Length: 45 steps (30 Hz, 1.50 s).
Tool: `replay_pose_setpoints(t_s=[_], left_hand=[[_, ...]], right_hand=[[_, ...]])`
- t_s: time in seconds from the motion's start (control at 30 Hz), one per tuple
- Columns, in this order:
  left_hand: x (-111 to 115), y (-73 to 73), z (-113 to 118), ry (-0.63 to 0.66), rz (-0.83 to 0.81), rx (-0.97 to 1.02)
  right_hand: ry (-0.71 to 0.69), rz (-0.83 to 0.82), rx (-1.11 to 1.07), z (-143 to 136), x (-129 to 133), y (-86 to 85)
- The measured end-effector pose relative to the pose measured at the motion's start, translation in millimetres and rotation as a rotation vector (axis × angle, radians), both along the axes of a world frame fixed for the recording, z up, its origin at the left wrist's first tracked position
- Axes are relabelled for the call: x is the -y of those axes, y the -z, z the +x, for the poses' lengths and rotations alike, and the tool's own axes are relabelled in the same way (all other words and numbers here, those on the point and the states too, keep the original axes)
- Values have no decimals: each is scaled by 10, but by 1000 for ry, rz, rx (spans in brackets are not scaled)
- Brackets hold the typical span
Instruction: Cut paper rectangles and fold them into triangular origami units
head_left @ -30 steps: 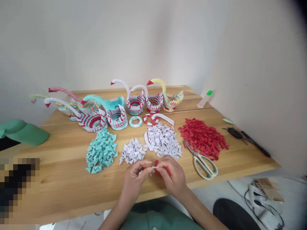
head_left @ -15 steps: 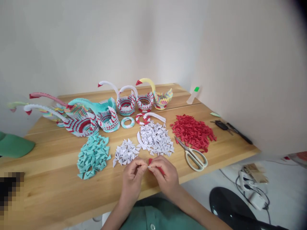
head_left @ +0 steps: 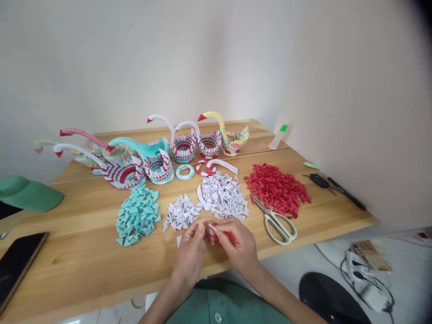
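My right hand [head_left: 238, 243] pinches a small folded white paper piece [head_left: 212, 227] between thumb and fingertips. My left hand [head_left: 192, 247] is closed right beside it, its fingers curled; whether something is inside them is hidden. A red object [head_left: 230, 237] shows partly behind my right fingers, its kind unclear. Beside my left hand lies a flat white paper slip [head_left: 178, 241]. Just beyond the hands are a small pile of white folded paper triangles [head_left: 181, 212] and a larger white pile [head_left: 224, 195].
Teal triangles [head_left: 138, 218] lie left, red triangles [head_left: 278, 189] right, with scissors [head_left: 278, 227] in front. Several paper swans [head_left: 184, 146] stand at the back, near a teal-and-white ring [head_left: 185, 172]. A phone [head_left: 20, 265], green bottle [head_left: 32, 193] and keys [head_left: 320, 181] lie toward the sides.
My fingertips have drawn slightly apart, and the white piece now sticks out from my right hand. The view has shifted left, bringing the phone into sight; the white slip now shows.
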<state>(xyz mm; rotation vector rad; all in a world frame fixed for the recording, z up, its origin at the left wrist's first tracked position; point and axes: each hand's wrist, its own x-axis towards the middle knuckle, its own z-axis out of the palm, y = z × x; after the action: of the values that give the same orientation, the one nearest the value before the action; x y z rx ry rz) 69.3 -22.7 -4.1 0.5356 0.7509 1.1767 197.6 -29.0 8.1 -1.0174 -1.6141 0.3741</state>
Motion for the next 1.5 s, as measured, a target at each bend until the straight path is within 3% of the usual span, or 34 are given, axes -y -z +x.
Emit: replay_pose_setpoints(t_s=[0.2,0.33,0.43,0.57,0.7,0.8,0.97,1.13,1.2,1.3,1.5], left_hand=[[-60,26,-35,57,-13,3],[-128,9,-112,62,-81,88],[-162,17,-194,68,-133,160],[-189,65,-298,51,-137,156],[-197,50,-374,36,-96,88],[-191,13,-413,26,-103,103],[-178,42,-451,-27,-204,143],[-183,79,-454,-73,-255,174],[-182,62,-435,-53,-263,195],[-164,14,-394,-10,-272,244],[-86,-42,-367,42,-224,320]], right_hand=[[-37,61,193,44,-35,-2],[-38,12,302,334,-2,4],[147,-29,415,826,62,150],[393,-129,622,1519,176,469],[493,-220,744,1783,255,650],[464,-259,765,1754,221,625],[481,-388,786,1692,165,432],[543,-556,530,1653,275,271],[464,-609,339,1575,313,226],[228,-686,64,1331,339,146],[-116,-650,122,715,340,-57]])
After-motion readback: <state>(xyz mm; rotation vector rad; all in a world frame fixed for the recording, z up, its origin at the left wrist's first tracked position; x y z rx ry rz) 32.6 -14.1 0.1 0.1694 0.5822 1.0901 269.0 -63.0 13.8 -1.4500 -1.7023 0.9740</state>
